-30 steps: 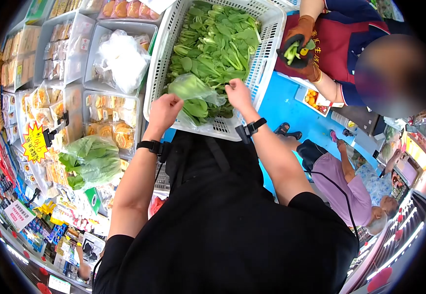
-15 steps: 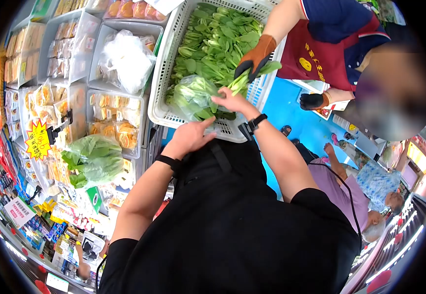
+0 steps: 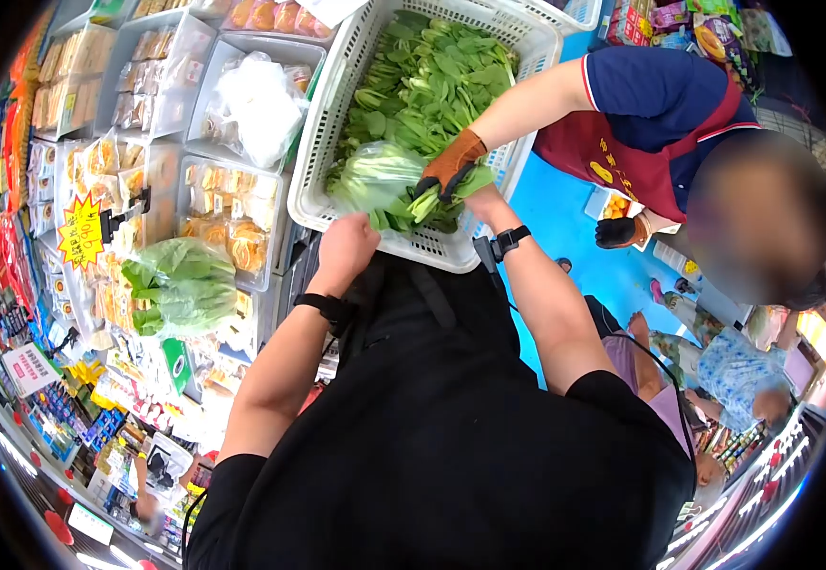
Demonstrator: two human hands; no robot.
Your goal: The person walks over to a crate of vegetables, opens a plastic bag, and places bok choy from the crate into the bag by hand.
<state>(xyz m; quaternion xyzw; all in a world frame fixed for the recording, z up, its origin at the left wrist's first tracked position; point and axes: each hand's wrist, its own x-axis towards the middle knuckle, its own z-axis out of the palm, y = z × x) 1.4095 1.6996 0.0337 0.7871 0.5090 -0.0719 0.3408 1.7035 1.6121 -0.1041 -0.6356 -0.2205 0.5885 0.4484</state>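
Note:
A white perforated crate (image 3: 310,157) holds loose leafy greens (image 3: 432,81). At its near end lies a clear plastic bag (image 3: 375,176) with greens inside. My left hand (image 3: 351,242) is closed at the bag's near edge, pinching something I cannot make out. My right hand (image 3: 489,204) is at the crate's right near corner, its fingers hidden behind leaves and a co-worker's glove. That orange and black gloved hand (image 3: 451,169) grips a bunch of greens beside the bag's mouth.
The co-worker in a red apron (image 3: 613,157) leans in from the right. Bins of packaged bread (image 3: 232,204) stand on the left, with bagged greens (image 3: 185,285) lying on them. Other people are at the lower right, over a blue floor (image 3: 551,223).
The co-worker's gloved hand has come down into the crate with greens, near the bag. My left hand has closed from its spread pose. My right hand has shifted right.

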